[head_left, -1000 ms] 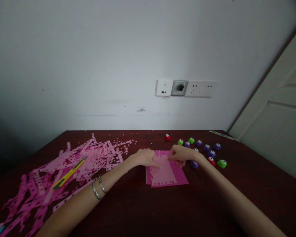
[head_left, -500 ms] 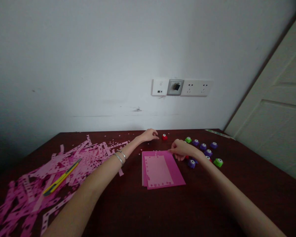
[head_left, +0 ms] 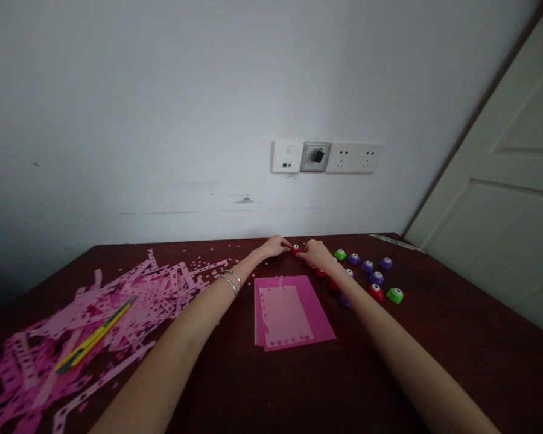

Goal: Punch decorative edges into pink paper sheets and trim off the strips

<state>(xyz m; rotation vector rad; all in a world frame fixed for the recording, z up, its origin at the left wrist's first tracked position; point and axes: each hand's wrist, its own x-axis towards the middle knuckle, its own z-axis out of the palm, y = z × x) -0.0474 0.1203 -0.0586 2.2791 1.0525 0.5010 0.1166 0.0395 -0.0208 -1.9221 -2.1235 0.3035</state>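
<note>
At the back of the table a small red paper punch point(head_left: 295, 248) with a white top sits between my two hands. My left hand point(head_left: 276, 246), with bracelets at its wrist, has its closed fingertips on the punch's left side. From the right, my right hand point(head_left: 317, 254) pinches at the same punch, its fingers partly hidden behind the hand. In front of them lie pink sheets point(head_left: 321, 322), with a paler pink sheet point(head_left: 287, 313) on top that has small punched shapes along its left and bottom edges.
Pink paper strips point(head_left: 131, 325) and tiny cut-outs are heaped at the left, with a yellow utility knife point(head_left: 95, 337) on top. Several green, purple and red punches point(head_left: 376, 278) stand at the right. A patterned strip point(head_left: 396, 242) lies at the back right, before the wall.
My right hand has moved from the pink sheets' upper right corner back to the red punch. My left hand has reached right, closing the gap to it. The view has shifted slightly.
</note>
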